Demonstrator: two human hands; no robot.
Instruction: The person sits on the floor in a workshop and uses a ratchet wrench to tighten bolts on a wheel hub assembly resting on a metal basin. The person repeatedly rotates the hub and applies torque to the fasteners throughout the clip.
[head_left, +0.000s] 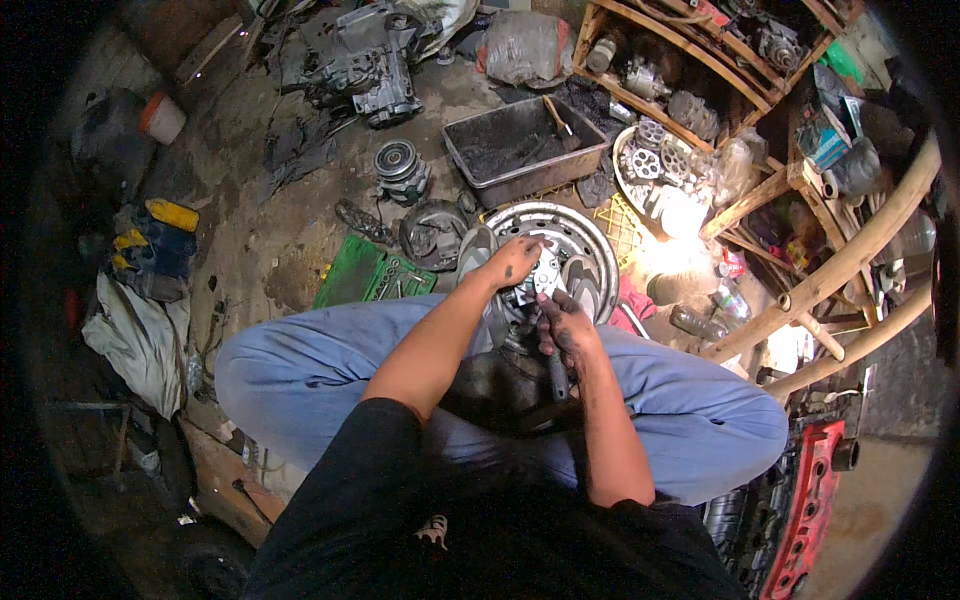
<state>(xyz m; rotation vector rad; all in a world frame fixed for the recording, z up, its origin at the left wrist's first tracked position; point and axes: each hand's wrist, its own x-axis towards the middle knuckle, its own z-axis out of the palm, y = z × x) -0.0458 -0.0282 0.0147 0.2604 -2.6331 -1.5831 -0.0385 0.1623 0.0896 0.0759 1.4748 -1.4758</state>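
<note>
Between my shoes (583, 283), a silver metal part (546, 272) with several holes sits over a round wheel rim (604, 240). My left hand (516, 262), smudged with grease, has its fingers closed at the far left edge of that part. Closer to my body, my right hand (567, 326) is wrapped round a dark-handled tool (558, 378), whose handle sticks out below the palm. The tool's working end is hidden by the hand and the part. Blackened fingertips of the right hand lie against the near end of the metal part.
A green socket case (352, 270) lies left of the rim. Beyond stands a grey tub (478, 172) with a brush in it, beside a pulley unit (398, 166). A basin of metal parts (640, 150) and a wooden rack (745, 215) are at right. A red engine cover (812, 500) lies near right.
</note>
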